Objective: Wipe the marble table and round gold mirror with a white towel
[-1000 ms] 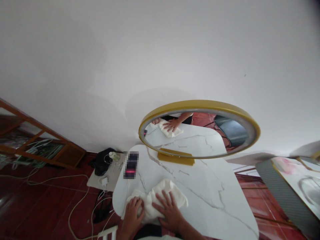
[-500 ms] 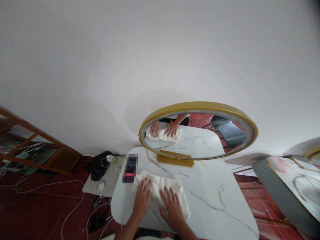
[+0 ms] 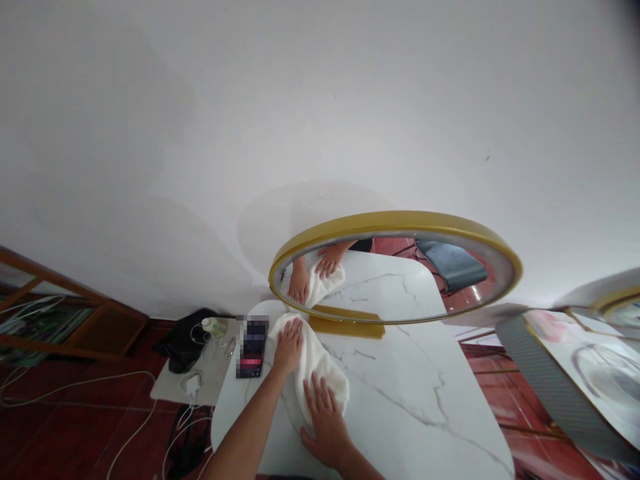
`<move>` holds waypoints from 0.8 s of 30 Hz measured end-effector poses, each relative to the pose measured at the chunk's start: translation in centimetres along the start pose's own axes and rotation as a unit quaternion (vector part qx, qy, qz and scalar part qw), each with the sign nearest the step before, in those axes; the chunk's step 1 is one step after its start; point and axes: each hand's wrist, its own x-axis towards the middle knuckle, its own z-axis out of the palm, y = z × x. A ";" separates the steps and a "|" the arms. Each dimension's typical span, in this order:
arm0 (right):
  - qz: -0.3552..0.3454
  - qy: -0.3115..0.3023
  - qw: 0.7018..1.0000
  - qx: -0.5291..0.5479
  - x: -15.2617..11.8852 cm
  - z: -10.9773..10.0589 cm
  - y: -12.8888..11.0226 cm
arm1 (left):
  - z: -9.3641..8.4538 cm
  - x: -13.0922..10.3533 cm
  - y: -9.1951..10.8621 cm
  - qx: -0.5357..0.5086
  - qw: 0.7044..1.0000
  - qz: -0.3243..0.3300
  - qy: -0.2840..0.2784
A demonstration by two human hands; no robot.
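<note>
A folded white cloth (image 3: 313, 357) lies slantwise on the white marble-patterned table (image 3: 415, 400). Flat on its far left part rests my left hand (image 3: 289, 347), fingers stretched out. My right hand (image 3: 323, 420) lies over the near right part, fingers and thumb spread. Neither hand grips the cloth. Just left of the cloth is a phone (image 3: 253, 350), partly blurred by pixelation. Behind the cloth stands a gold-rimmed oval mirror (image 3: 400, 221) on a gold base (image 3: 347, 325), and it reflects both hands and the cloth.
Left of the table, a low light surface (image 3: 170, 380) carries a black bag (image 3: 187, 339), a small bottle (image 3: 214, 325), a white charger (image 3: 193, 383) and cables. A wooden shelf (image 3: 113, 330) stands farther left. At the right is another table (image 3: 590, 360) with a ribbed side.
The cloth has turned to a steeper slant, its far end shifting toward the mirror. My left hand moved forward with it, and my right hand moved slightly left. The camera view shifted a little.
</note>
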 end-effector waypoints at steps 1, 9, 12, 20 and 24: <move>0.004 -0.004 1.000 0.007 0.4 0.1 -0.3 | -0.2 0.5 0.0 0.000 1.000 0.001 -0.004; 0.030 -0.024 0.999 0.031 2.7 0.5 -2.2 | -1.4 3.0 -0.2 -0.010 0.999 0.011 -0.031; 0.050 -0.020 0.998 0.031 3.6 0.9 -2.9 | -1.9 3.6 -0.3 -0.015 0.999 0.016 -0.042; 0.061 -0.030 0.997 0.033 4.8 0.5 -3.9 | -2.2 4.7 -0.8 -0.026 0.997 0.018 -0.068; 0.008 -0.058 0.998 0.027 3.9 -0.6 -2.5 | -2.1 4.6 -0.5 -0.027 0.997 0.011 -0.069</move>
